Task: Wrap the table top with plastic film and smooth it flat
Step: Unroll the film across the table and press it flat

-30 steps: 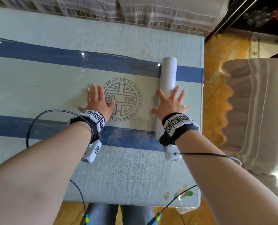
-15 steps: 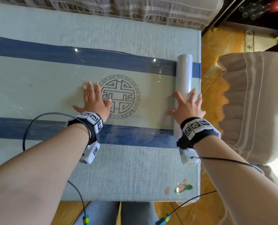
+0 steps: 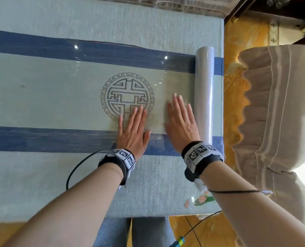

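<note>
Worktop (image 3: 148,20) fills most of the view, covered by a pale green cloth with two blue stripes (image 3: 41,139) running left to right and a round emblem (image 3: 127,96) in the middle band. Chair (image 3: 276,107) with a beige ruffled cover stands off the right edge, another at the far edge.

Film (image 3: 68,82) lies as a glossy strip over the middle of the worktop, from the left edge of view to the roll, covering both stripes and the emblem. Glare spots and faint ripples show near the far stripe, so not fully flat yet.

Roll (image 3: 204,90) lies across the strip at the right end of the worktop, just short of the edge, nobody holding it.

Left hand (image 3: 133,131) flat on the film, palm down, fingers together over the emblem's near rim, grasping nothing. Right hand (image 3: 181,125) also flat and released, pressed on the film just left of the roll, not touching it as far as I can tell.

Progress, judged: one strip laid nearly the full width seen, smoothing in hand. Left: press out ripples, take the film over the right edge, cut it. Near and far bands look bare, likely need more strips.
</note>
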`<act>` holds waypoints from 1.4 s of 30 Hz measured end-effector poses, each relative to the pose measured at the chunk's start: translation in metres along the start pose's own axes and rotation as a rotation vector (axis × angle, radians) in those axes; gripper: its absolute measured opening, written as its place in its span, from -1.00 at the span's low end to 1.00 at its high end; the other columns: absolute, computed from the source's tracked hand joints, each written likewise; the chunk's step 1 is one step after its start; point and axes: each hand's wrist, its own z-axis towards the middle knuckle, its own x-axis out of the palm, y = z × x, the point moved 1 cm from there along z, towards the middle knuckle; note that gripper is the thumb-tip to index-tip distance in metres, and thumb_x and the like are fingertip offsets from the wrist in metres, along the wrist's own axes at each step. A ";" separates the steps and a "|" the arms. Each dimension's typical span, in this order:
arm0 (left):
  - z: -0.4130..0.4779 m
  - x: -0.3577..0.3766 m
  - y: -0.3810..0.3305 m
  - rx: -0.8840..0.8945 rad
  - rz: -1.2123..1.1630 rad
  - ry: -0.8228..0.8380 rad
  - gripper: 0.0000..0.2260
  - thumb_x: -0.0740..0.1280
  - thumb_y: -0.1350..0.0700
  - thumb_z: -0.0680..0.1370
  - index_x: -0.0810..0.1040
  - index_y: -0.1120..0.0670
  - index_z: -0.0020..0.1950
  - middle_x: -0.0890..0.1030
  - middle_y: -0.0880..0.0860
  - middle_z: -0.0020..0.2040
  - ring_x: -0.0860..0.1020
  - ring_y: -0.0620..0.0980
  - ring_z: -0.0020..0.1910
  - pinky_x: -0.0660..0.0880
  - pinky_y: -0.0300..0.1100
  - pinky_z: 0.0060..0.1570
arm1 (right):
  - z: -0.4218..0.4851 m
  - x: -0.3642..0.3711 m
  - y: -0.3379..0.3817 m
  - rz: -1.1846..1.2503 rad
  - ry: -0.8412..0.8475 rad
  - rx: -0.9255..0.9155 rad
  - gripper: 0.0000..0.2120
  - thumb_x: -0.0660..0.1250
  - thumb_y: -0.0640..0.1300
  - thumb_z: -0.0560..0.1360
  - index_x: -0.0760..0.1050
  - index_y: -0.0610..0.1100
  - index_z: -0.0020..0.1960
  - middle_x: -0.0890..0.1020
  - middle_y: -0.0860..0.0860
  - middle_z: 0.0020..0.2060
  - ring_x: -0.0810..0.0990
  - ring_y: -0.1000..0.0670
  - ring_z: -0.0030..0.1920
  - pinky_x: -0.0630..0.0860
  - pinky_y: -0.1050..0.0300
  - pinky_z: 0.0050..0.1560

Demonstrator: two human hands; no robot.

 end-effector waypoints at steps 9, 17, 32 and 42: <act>-0.002 -0.012 -0.057 -0.187 -0.109 -0.037 -0.44 -0.11 -0.10 0.63 -0.13 0.06 0.59 -0.16 0.01 0.59 -0.17 -0.05 0.56 -0.12 0.17 0.50 | -0.035 0.026 -0.022 0.170 0.144 0.194 -0.35 -0.13 0.14 0.67 -0.27 -0.16 0.60 -0.24 -0.08 0.59 -0.35 -0.03 0.55 -0.23 -0.19 0.55; -0.018 -0.011 -0.078 -0.293 -0.099 -0.086 -0.42 -0.11 -0.13 0.64 -0.06 0.13 0.59 -0.07 0.05 0.60 -0.09 -0.02 0.57 -0.05 0.21 0.48 | -0.014 0.012 -0.026 0.196 0.060 0.227 -0.37 -0.23 0.17 0.64 -0.26 -0.10 0.60 -0.21 -0.04 0.60 -0.34 0.04 0.55 -0.27 -0.17 0.54; 0.100 -0.047 -0.076 -0.238 -0.074 0.015 -0.41 -0.08 -0.17 0.63 -0.25 -0.02 0.57 -0.28 -0.02 0.57 -0.26 -0.03 0.55 -0.27 0.22 0.46 | 0.052 -0.001 -0.068 0.322 0.071 0.377 -0.36 -0.11 0.13 0.67 -0.27 -0.12 0.61 -0.25 -0.06 0.60 -0.32 -0.07 0.57 -0.33 -0.10 0.54; 0.094 -0.009 -0.115 0.014 0.008 0.132 -0.43 -0.11 -0.18 0.63 -0.20 0.00 0.57 -0.28 -0.03 0.57 -0.30 0.01 0.54 -0.27 0.32 0.42 | 0.039 -0.012 -0.101 -0.066 0.090 0.216 -0.41 0.02 -0.18 0.62 -0.03 -0.11 0.62 -0.25 0.01 0.60 -0.33 -0.12 0.57 -0.26 -0.36 0.49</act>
